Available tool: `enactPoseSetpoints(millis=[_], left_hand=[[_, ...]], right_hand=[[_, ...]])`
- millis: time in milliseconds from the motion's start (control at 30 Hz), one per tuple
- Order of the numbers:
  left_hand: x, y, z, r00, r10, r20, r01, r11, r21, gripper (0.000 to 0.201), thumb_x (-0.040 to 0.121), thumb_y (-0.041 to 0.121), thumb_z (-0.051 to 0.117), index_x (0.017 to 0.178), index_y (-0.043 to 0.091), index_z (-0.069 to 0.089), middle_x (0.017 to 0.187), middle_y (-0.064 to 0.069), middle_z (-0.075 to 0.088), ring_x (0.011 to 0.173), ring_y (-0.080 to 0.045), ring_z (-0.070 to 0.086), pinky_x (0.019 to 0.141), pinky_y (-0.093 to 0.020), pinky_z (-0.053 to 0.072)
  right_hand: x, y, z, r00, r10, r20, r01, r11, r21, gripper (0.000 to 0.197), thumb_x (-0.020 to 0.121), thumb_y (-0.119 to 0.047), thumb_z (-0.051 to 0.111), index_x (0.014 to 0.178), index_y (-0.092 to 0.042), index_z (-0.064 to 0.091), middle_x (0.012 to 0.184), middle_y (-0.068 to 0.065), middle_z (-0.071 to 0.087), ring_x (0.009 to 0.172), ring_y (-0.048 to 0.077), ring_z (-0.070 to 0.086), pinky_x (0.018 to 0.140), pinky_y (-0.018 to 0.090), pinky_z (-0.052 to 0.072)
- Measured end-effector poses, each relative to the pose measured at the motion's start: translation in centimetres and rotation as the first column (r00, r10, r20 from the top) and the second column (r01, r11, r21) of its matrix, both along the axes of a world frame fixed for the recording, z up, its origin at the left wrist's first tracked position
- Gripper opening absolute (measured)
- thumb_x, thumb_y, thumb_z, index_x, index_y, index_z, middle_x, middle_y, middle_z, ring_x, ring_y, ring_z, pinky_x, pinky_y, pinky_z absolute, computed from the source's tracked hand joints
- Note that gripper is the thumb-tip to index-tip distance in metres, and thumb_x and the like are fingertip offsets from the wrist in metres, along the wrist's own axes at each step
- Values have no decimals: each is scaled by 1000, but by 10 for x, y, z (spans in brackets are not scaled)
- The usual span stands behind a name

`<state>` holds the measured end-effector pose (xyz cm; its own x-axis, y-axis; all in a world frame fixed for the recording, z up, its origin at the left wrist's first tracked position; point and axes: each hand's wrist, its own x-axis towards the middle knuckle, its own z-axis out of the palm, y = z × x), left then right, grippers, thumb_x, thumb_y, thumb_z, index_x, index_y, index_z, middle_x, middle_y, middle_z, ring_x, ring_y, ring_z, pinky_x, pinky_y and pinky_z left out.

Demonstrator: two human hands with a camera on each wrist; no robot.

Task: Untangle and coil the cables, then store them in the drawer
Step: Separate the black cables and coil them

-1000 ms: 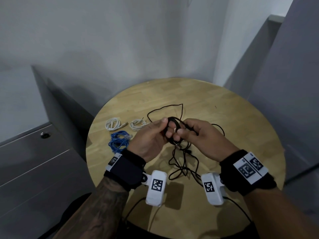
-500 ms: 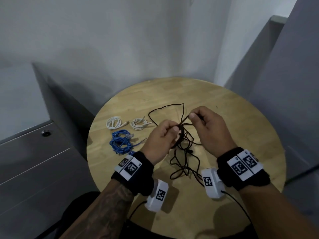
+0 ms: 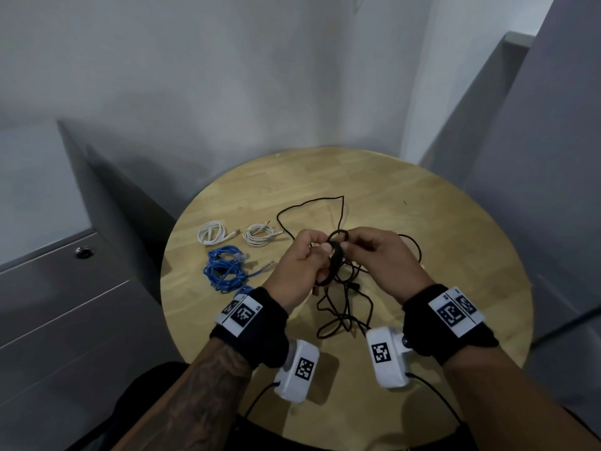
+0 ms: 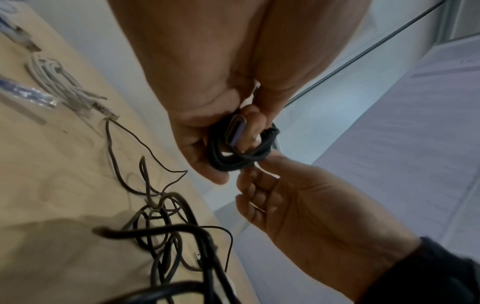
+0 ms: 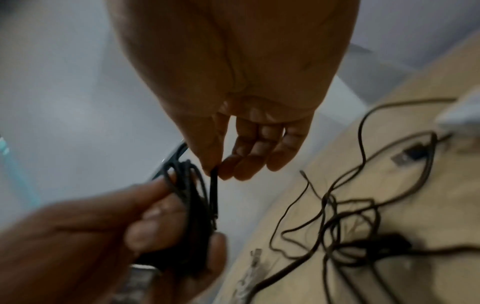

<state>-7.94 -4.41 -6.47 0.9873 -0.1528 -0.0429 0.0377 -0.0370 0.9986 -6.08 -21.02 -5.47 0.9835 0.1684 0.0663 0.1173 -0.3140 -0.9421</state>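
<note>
My left hand [image 3: 320, 250] grips a small coil of black cable [image 3: 336, 260] above the middle of the round wooden table [image 3: 455, 242], its fingers passed through the loops [image 4: 241, 152]. Right beside it, my right hand [image 3: 347, 245] pinches a strand of the same cable [image 5: 214, 179] between thumb and forefinger, against the coil. The uncoiled black cable [image 3: 341, 307] hangs down into a loose tangle on the table below both hands, with one long loop [image 3: 312, 206] lying behind them.
Two coiled white cables [image 3: 211, 232] [image 3: 258, 234] and a coiled blue cable [image 3: 224, 268] lie on the table's left side. A grey drawer cabinet [image 3: 65, 314] with a lock [image 3: 84, 252] stands to the left, its drawers closed. Grey walls ring the table.
My right hand, which had drawn a strand up and away from the coil, has come back against my left hand with it. The left hand has kept its hold on the coil.
</note>
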Motion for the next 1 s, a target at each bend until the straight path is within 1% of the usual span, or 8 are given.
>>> enactPoseSetpoints(millis=[100, 167, 400, 500, 633, 800, 900, 1000], left_hand=[[1, 2, -1, 999, -30, -21, 30, 1000, 2, 11, 102, 14, 43, 95, 20, 50, 62, 2, 44, 52, -11, 39, 52, -28, 32], [1, 6, 0, 996, -77, -46, 77, 997, -1, 10, 102, 15, 45, 95, 20, 51, 60, 4, 41, 51, -11, 39, 47, -23, 31], [1, 12, 4, 970, -212, -115, 188, 964, -190, 8, 100, 17, 48, 102, 17, 55, 64, 0, 28, 50, -10, 31, 54, -24, 37], [-1, 7, 6, 973, -201, -117, 175, 964, -200, 9, 103, 14, 43, 105, 15, 51, 62, 2, 29, 49, -10, 33, 62, -34, 49], [0, 5, 7, 986, -120, -119, 95, 975, -200, 7, 103, 14, 42, 103, 14, 48, 55, 5, 35, 46, -8, 37, 52, -29, 51], [0, 3, 6, 997, -23, -78, 10, 985, -174, 8, 103, 14, 40, 97, 15, 45, 55, 3, 40, 47, -10, 38, 61, -38, 49], [2, 2, 0, 996, 86, 33, -85, 996, -33, 11, 103, 15, 41, 93, 18, 44, 63, 1, 50, 56, -17, 45, 58, -33, 42], [0, -1, -1, 991, 127, 49, -127, 992, -3, 9, 103, 15, 41, 95, 14, 44, 60, 11, 56, 54, -14, 48, 54, -27, 40]], right_hand=[[-1, 3, 8, 991, -51, -127, 69, 987, 144, 13, 93, -5, 63, 90, -12, 74, 78, 0, 71, 63, 3, 61, 61, 11, 47], [0, 3, 9, 976, -65, -209, 104, 978, 181, 17, 92, -1, 59, 86, -11, 71, 73, 1, 68, 56, 3, 55, 54, 14, 43], [0, 6, 6, 959, 10, -284, 83, 946, 313, 25, 91, 1, 54, 86, -16, 71, 80, 8, 61, 54, 9, 44, 56, 25, 33], [-2, 9, 5, 970, -92, -226, 159, 941, 298, 16, 92, -2, 62, 89, -14, 73, 71, -1, 66, 52, 5, 44, 53, 18, 36], [-3, 12, 4, 960, -110, -256, 191, 928, 319, 13, 92, -3, 63, 95, -9, 74, 62, -10, 66, 50, 2, 45, 54, 19, 35], [-11, 11, 13, 984, 21, -176, 15, 979, 201, 16, 93, -18, 68, 108, -19, 74, 72, -7, 68, 66, 8, 56, 71, 27, 44], [-17, 13, 8, 992, 129, -14, -130, 990, -51, 65, 81, -28, 81, 137, -37, 50, 96, 3, 65, 75, 11, 56, 75, 33, 51], [-18, 17, 3, 985, 113, 130, -85, 975, -204, 60, 80, -33, 81, 131, -41, 50, 87, 2, 58, 70, 22, 52, 71, 44, 51]])
